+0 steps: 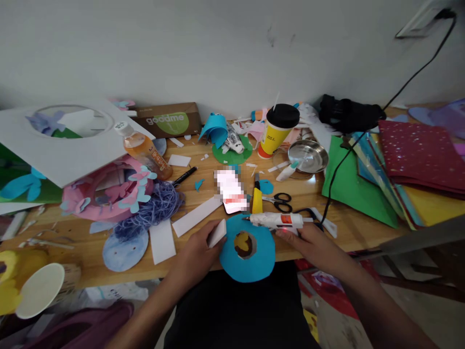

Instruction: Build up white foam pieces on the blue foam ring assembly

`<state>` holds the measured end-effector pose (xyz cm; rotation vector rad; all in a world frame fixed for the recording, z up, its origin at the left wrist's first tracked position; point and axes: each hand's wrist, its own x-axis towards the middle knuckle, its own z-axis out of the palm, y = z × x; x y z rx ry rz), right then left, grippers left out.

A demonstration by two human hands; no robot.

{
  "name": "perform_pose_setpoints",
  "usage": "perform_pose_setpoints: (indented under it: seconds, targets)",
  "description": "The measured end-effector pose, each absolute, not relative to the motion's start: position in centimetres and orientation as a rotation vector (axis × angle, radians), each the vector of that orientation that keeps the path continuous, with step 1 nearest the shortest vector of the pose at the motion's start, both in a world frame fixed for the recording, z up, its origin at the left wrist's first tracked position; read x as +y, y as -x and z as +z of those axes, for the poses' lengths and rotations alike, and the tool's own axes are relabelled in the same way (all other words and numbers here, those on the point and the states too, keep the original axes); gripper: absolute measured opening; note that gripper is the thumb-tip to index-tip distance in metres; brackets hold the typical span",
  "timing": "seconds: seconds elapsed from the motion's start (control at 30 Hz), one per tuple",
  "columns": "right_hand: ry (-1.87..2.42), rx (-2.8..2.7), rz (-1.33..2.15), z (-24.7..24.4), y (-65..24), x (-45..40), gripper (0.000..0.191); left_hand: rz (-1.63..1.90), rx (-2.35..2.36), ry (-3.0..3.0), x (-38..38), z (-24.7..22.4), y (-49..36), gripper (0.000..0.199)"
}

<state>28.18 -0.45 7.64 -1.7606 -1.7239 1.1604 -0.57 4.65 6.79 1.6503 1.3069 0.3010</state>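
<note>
Clock directions take the bright blue, flat paper ring (264,261) as the centre. It sits in front of you at the near edge of the wooden desk (205,191), partly above the black clothing on your lap (236,310); brown and yellow show through its central hole. At 9 o'clock, just beside the ring's edge, your left hand (201,248) has its grip pinched on a small white block-like piece (217,233). Whether those fingers also hold the ring, you cannot tell here. At 2 o'clock, your right hand (307,237) has its grip wrapped around the handle of a white glue gun (271,219) with a red light glowing on it. Its nozzle points toward 9 o'clock, over the ring's upper edge; contact is too small to tell. A thin black cable (363,128) runs from the wall at 2 o'clock down toward your right hand.

Near 12 o'clock lies a yellow-handled cutter (257,201), with a phone with a blurred bright screen (232,191) on its left. Black-handled scissors (272,199) lie between 1 and 2, partly behind the glue gun. A long white strip (196,216) lies at 10 o'clock; beyond it are tangled blue-violet yarn (154,208) and a pink paper ring with butterflies (78,201). Green sheets (354,189) spread at 2 o'clock.
</note>
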Motion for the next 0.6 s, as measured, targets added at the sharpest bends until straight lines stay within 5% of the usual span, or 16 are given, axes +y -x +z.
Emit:
perform_pose_setpoints:
  seconds: [0.6]
  targets:
    - [1.778, -1.737, 1.096, 7.66, -28.86, -0.39, 0.038, 0.319, 1.307, -1.666, 4.62, 6.69, 0.52, 0.041]
